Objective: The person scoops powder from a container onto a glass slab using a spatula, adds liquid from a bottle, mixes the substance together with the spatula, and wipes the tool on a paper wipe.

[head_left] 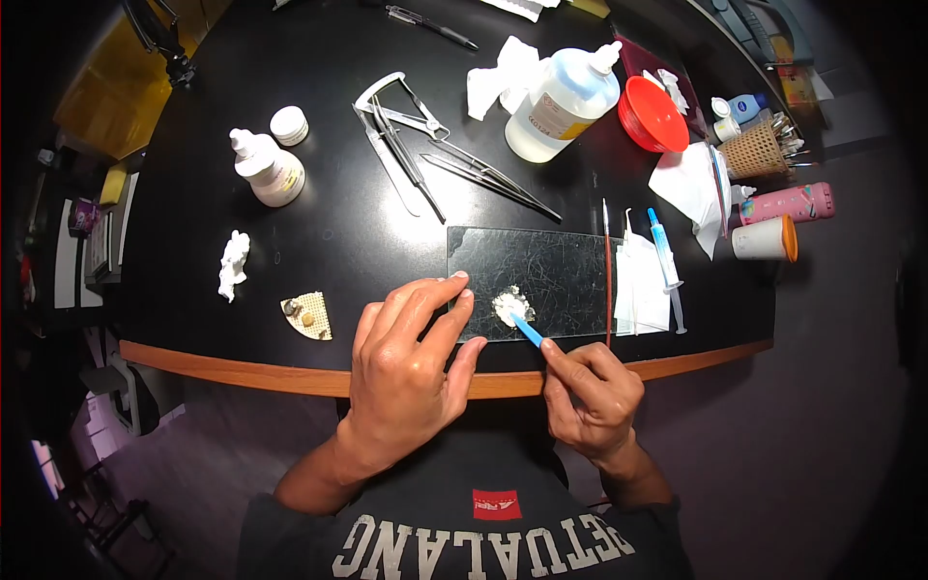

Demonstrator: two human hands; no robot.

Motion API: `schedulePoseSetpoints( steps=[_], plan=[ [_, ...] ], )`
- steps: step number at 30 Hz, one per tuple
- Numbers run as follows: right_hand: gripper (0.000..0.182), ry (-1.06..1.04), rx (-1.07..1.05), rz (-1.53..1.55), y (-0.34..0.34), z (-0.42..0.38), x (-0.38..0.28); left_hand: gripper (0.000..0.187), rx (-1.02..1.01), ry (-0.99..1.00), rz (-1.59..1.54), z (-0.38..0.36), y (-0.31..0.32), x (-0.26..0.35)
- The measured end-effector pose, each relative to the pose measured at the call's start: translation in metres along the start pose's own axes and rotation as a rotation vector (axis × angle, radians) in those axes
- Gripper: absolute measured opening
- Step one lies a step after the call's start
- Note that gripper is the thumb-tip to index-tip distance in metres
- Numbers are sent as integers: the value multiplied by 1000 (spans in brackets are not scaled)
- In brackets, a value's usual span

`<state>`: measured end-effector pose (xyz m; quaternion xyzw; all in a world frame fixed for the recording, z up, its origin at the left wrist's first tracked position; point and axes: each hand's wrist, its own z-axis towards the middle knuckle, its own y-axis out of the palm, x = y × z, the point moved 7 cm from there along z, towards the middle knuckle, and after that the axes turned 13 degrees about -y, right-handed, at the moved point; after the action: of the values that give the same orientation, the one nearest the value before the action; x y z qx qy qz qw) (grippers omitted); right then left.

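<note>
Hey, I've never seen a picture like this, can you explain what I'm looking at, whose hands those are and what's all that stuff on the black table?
This is one picture from a camera worn on a person's head, looking down at their own two bare hands; no machine is involved. The left hand presses its fingertips on the edge of a dark glass slab lying on the black table. The right hand holds a small blue spatula, its tip at a little heap of white powder on the slab. Around them lie metal tweezers and calipers, a large clear bottle, a small white dropper bottle, a red bowl and a syringe.
</note>
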<state>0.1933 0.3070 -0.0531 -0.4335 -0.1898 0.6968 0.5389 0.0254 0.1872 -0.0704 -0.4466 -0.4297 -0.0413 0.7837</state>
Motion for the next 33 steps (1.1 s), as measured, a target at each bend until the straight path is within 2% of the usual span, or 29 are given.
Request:
schedulePoseSetpoints(
  steps=[2, 5, 11, 23, 30, 33],
  plan=[
    [39, -20, 28, -8, 0, 1, 2, 44, 3, 2, -1, 0, 0, 0],
    [37, 38, -42, 6, -1, 4, 2, 44, 5, 4, 0, 0, 0, 1],
    [35, 102, 12, 23, 1, 6, 12, 44, 1, -3, 2, 1, 1, 0],
    [41, -15, -14, -9, -8, 3, 2, 44, 4, -12, -1, 0, 1, 0],
    [39, 51, -38, 36, -4, 2, 5, 44, 5, -6, 11, 0, 1, 1],
    [38, 37, 32, 6, -8, 2, 8, 44, 10, -6, 8, -1, 1, 1]
  ],
)
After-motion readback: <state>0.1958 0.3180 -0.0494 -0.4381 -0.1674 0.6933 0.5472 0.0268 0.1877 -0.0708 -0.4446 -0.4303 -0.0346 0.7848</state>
